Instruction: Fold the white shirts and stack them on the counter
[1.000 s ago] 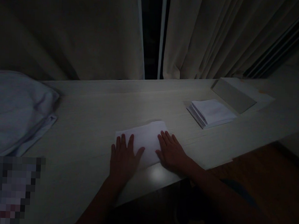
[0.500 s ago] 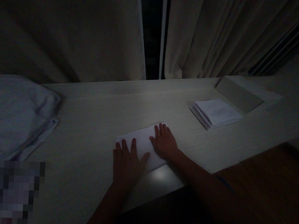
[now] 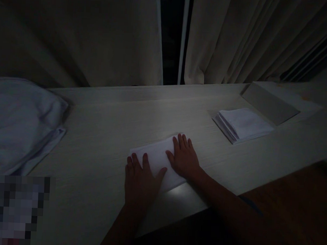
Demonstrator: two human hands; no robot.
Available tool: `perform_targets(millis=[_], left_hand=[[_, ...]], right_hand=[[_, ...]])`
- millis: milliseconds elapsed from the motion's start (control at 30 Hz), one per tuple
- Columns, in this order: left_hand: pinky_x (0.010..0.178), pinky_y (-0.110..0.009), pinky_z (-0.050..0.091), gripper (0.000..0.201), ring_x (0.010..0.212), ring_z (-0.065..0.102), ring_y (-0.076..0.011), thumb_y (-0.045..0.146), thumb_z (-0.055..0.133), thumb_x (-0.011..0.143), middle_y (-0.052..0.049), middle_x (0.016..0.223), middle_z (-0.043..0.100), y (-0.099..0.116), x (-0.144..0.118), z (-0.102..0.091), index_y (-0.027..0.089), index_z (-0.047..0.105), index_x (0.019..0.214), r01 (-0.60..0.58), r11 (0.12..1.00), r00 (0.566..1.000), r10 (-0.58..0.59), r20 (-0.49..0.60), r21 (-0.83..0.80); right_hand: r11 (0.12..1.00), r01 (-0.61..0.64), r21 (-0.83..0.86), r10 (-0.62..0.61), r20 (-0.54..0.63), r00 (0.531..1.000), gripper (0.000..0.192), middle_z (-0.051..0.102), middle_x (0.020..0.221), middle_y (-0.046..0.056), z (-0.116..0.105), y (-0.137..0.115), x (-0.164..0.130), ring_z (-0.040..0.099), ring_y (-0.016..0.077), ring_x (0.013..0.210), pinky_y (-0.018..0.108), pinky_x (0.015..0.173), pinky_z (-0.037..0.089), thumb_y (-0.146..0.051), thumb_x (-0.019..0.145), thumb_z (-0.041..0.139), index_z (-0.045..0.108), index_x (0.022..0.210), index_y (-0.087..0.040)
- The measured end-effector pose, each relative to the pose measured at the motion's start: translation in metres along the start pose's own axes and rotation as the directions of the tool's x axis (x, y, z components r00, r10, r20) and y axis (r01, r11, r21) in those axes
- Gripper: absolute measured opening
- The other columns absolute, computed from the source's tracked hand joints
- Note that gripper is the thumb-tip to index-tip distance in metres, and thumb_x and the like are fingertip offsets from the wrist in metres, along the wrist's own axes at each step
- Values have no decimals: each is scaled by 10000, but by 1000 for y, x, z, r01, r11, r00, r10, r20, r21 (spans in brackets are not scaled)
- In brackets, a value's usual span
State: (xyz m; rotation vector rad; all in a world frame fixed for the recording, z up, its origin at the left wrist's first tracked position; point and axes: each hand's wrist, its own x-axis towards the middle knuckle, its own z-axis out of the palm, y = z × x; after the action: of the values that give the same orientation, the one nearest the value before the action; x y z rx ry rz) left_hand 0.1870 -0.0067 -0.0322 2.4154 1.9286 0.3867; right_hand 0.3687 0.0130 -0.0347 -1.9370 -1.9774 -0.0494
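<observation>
A folded white cloth [image 3: 162, 151] lies flat on the pale table near its front edge. My left hand [image 3: 141, 181] rests palm down on the cloth's left part, fingers spread and thumb pointing out to the right. On its right part lies my right hand [image 3: 184, 157], also flat with the fingers apart. Both palms press the cloth from above and grip nothing. Part of the cloth is hidden under the hands, and the light is dim.
Farther right sits a stack of folded white cloth [image 3: 247, 122], beside a grey board-like piece [image 3: 271, 102] standing at a slant. A large heap of white fabric [image 3: 19, 127] covers the table's [image 3: 98, 134] left end. Curtains [image 3: 223, 42] hang behind.
Both hands stay flat on the cloth with almost no movement. The whole view has shifted slightly, so most things appear a little farther right.
</observation>
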Motion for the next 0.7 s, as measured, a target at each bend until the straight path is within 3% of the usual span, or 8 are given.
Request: perform_targets(millis=[300,500,700], left_hand=[[1157,-537,191,906,1457,103,-390,723,353,803,-207,1567,207,-10,10,7,91,303,1451,-42,999,999,42,18,-8],[1165,-524,174,878,1458,114,-378,699,376,818,-240,1546,238,-9,15,7,70,341,1429,-62,998,998,62,7,-17],[1173,-506,191,751,1462,143,-333,630,382,862,-189,1550,267,-18,18,9,119,398,1412,-10,986,999,16,30,-166]], right_hand=[[997,-72,8,71,21,997,674,216,1554,200,3,0,-5,108,356,1449,585,1147,174,-518,970,325,248,1481,-86],[993,-117,-12,117,45,992,690,202,1562,190,3,-2,-6,90,359,1451,583,1151,150,-531,967,313,258,1480,-72],[987,-126,104,122,50,991,673,235,1555,176,-3,2,-3,118,335,1451,551,1161,147,-526,964,347,309,1467,-81]])
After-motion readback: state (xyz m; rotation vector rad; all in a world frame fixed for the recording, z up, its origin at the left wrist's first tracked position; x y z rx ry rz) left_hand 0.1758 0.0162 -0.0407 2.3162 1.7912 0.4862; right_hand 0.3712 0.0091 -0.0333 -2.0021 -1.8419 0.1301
